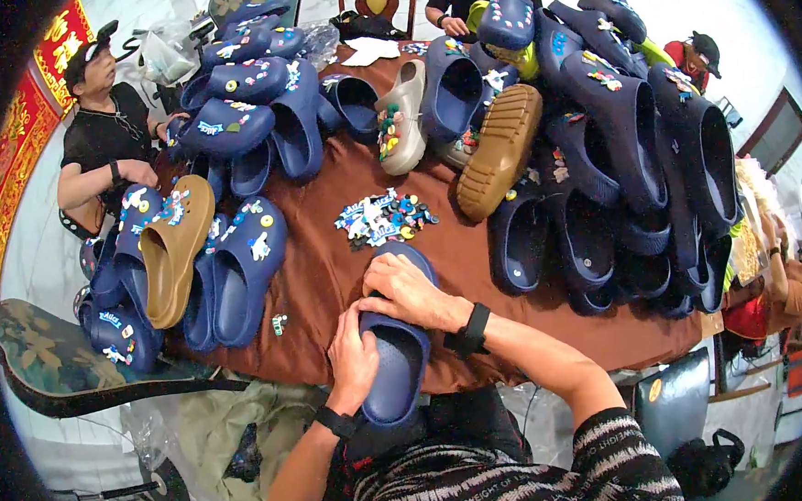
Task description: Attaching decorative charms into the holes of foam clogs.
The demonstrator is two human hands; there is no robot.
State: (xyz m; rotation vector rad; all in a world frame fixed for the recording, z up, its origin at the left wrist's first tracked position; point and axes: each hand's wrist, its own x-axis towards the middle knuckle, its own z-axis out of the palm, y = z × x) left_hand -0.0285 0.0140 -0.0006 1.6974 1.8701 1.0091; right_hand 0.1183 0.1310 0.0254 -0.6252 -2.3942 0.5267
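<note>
A dark blue clog [395, 366] lies at the table's front edge, heel toward me and toe pointing away. My left hand [353, 356] grips its left side, thumb near the opening. Over the upper, my right hand [407, 291] is closed with bent fingers pressed on the clog; whether a small charm is under them cannot be seen. Just beyond the toe is a heap of colourful shoe charms [385, 216], white, blue, black and red. One loose greenish charm [279, 324] rests on the brown cloth [318, 246] to the left.
Decorated blue clogs [251, 269] are piled at left, with a tan clog [179, 250] on top. More dark clogs [614, 127] stack high at right, beside an upturned brown clog [501, 152]. A grey clog [402, 122] stands farther back. Other people work around the table.
</note>
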